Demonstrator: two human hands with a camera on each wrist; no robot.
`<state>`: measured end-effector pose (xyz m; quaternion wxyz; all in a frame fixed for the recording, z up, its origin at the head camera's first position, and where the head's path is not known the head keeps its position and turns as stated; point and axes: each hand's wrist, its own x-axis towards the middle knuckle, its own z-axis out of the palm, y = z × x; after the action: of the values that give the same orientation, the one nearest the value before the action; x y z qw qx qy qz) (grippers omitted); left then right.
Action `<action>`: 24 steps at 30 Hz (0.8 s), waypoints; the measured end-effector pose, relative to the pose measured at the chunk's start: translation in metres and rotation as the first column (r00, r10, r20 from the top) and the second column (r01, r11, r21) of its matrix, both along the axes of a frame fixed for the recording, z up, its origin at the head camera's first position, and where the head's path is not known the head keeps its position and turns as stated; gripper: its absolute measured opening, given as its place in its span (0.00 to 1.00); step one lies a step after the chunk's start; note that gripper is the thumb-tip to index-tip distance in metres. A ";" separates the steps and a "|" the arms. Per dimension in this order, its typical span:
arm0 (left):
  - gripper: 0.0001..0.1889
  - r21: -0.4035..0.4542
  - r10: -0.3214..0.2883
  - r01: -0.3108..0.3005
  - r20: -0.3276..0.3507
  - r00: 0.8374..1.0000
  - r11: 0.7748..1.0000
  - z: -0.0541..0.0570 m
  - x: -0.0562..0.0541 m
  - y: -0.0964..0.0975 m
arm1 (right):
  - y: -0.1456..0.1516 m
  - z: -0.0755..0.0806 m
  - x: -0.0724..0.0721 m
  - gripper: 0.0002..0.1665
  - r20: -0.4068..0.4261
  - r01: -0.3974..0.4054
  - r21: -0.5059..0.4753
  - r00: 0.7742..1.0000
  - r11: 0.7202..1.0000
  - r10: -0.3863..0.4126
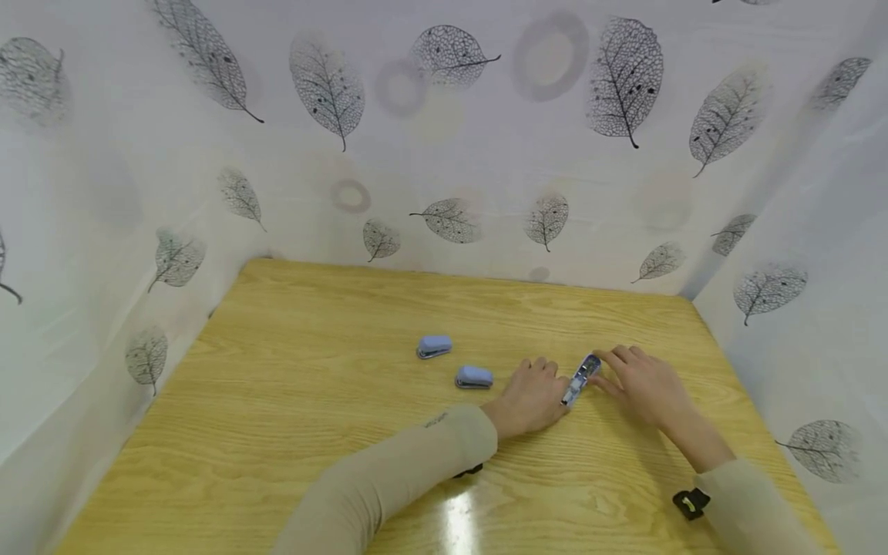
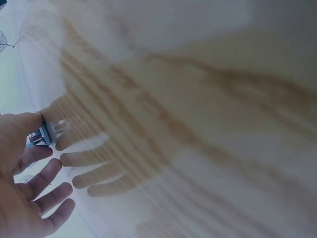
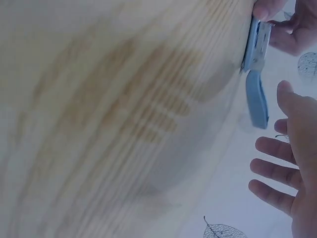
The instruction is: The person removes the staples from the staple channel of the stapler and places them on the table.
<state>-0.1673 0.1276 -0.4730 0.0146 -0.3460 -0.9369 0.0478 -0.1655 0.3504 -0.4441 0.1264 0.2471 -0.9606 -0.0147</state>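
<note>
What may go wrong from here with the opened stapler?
The opened stapler might twist or slip, since the grip of the left hand is near one end. Its blue hinged-out part could also swing back and nip a finger, because the right hand is close beside it.

High head view faces forward-down; low, close wrist views share the held stapler (image 1: 580, 380).

On the table (image 1: 291, 370), one stapler (image 1: 435, 345) lies toward the far edge, a second stapler (image 1: 475, 376) before it and rightward; closer to the right edge, a third stapler (image 1: 581, 378) is between left hand (image 1: 533, 398) and right hand (image 1: 645, 385).
</note>
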 end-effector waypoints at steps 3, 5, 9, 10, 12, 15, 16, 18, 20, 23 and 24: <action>0.23 0.007 -0.002 0.002 -0.007 1.000 1.000 0.000 -0.001 0.000 | -0.004 0.002 0.006 0.28 -0.050 -0.003 -0.031 0.999 1.000 0.001; 0.22 0.012 -0.002 0.002 -0.009 1.000 1.000 0.000 0.000 0.000 | -0.008 0.003 0.011 0.28 -0.067 0.003 -0.059 0.998 0.998 -0.007; 0.22 0.019 0.002 -0.002 -0.003 1.000 1.000 -0.001 0.000 0.000 | -0.014 0.002 0.019 0.25 -0.080 0.020 -0.131 0.996 0.991 -0.030; 0.22 0.020 0.004 -0.004 -0.001 1.000 1.000 -0.001 0.000 0.000 | -0.016 0.000 0.021 0.25 -0.078 0.025 -0.151 0.996 0.988 -0.037; 0.22 0.022 0.009 -0.009 0.000 1.000 1.000 -0.001 0.000 0.001 | -0.020 -0.002 0.024 0.23 -0.065 0.048 -0.184 0.996 0.982 -0.061; 0.23 0.022 0.020 -0.020 0.003 1.000 1.000 -0.002 0.000 0.001 | -0.026 -0.006 0.029 0.21 -0.031 0.087 -0.222 0.995 0.971 -0.096; 0.23 0.022 0.025 -0.025 0.005 1.000 0.999 -0.002 0.000 0.001 | -0.028 -0.008 0.030 0.20 -0.021 0.098 -0.227 0.994 0.969 -0.105; 0.23 0.025 0.034 -0.034 0.011 0.999 0.999 -0.002 0.000 0.001 | -0.031 -0.010 0.033 0.19 -0.008 0.111 -0.231 0.993 0.967 -0.116; 0.24 0.028 0.038 -0.039 0.018 0.999 0.999 -0.003 0.000 0.001 | -0.034 -0.012 0.035 0.18 -0.001 0.117 -0.224 0.993 0.968 -0.120; 0.24 0.036 0.042 -0.043 0.024 0.999 0.998 -0.003 0.001 0.002 | -0.039 -0.014 0.038 0.17 0.011 0.114 -0.203 0.993 0.973 -0.114; 0.25 0.039 0.041 -0.042 0.024 0.999 0.998 -0.003 0.001 0.002 | -0.040 -0.015 0.038 0.16 0.019 0.114 -0.194 0.993 0.974 -0.113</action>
<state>-0.1665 0.1291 -0.4757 0.0093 -0.3266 -0.9448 0.0255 -0.1274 0.3105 -0.4587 0.1453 0.1783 -0.9704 0.0732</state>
